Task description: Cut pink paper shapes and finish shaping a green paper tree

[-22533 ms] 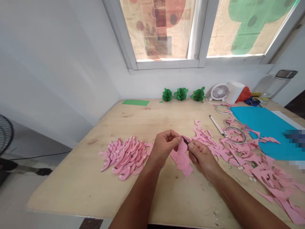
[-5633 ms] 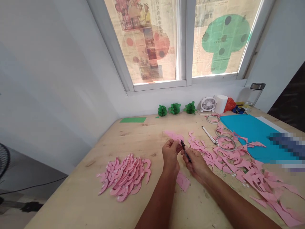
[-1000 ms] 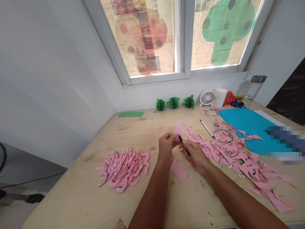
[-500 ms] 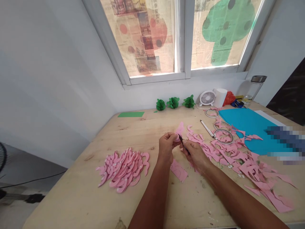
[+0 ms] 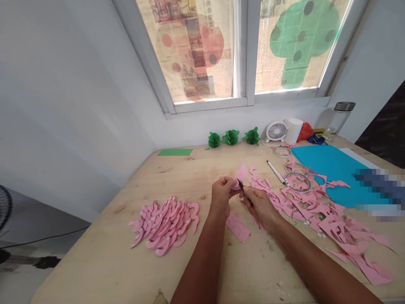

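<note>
My left hand (image 5: pixel 222 195) pinches a piece of pink paper (image 5: pixel 241 172) between thumb and fingers, with part of the sheet standing up beyond the fingertips. Closed around dark scissors (image 5: pixel 243 190), my right hand (image 5: pixel 261 207) holds their blades against the paper close to the left fingertips. The handles are mostly hidden in my palm. Below the hands lies a pink sheet with drawn curves (image 5: pixel 238 226). To the left is a heap of curved pink cut-outs (image 5: pixel 171 226), and pink paper scraps (image 5: pixel 335 223) spread to the right.
On the wooden table (image 5: pixel 101 261) are a white pen (image 5: pixel 276 172), tape rolls (image 5: pixel 298 182) and blue sheets (image 5: pixel 335 169). Along the wall stand green paper ornaments (image 5: pixel 231 137), a small white fan (image 5: pixel 276 131) and a glass bottle (image 5: pixel 338 120). A green strip (image 5: pixel 175 152) lies back left.
The pink paper in my left hand has turned slightly, its upper part now more pointed. Both hands stay in nearly the same place, and the whole view has shifted a little.
</note>
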Demonstrator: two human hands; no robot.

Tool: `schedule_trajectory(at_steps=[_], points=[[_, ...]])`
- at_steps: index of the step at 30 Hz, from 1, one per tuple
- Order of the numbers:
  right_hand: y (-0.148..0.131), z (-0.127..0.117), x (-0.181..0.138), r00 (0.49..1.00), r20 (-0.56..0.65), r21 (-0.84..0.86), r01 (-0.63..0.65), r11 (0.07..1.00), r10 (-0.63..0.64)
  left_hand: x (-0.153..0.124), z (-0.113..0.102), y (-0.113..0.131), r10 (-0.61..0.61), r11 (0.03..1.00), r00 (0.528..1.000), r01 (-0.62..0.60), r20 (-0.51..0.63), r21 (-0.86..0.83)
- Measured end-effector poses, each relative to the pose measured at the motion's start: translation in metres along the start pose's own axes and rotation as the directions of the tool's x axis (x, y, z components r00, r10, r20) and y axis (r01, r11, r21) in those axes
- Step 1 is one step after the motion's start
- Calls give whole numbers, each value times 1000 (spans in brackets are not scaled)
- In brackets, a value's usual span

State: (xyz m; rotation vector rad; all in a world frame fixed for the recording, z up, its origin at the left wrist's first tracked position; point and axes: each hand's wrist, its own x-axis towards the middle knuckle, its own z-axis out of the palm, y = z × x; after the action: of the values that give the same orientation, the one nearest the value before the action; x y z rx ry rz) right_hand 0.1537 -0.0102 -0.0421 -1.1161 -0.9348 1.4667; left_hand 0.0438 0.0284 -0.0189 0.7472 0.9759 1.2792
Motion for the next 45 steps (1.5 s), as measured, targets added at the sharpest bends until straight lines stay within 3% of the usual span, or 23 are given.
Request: schedule_trajectory(at_steps=[33,45], points=[[1,1,-1,1000,1,-18,20,1000,-20,0,1,1,7,1000,1000,-7,-2,-8],[3,0,0,999,7,-13,34,999,-34,-2,2,3,-15,1000,998,15,55,15]])
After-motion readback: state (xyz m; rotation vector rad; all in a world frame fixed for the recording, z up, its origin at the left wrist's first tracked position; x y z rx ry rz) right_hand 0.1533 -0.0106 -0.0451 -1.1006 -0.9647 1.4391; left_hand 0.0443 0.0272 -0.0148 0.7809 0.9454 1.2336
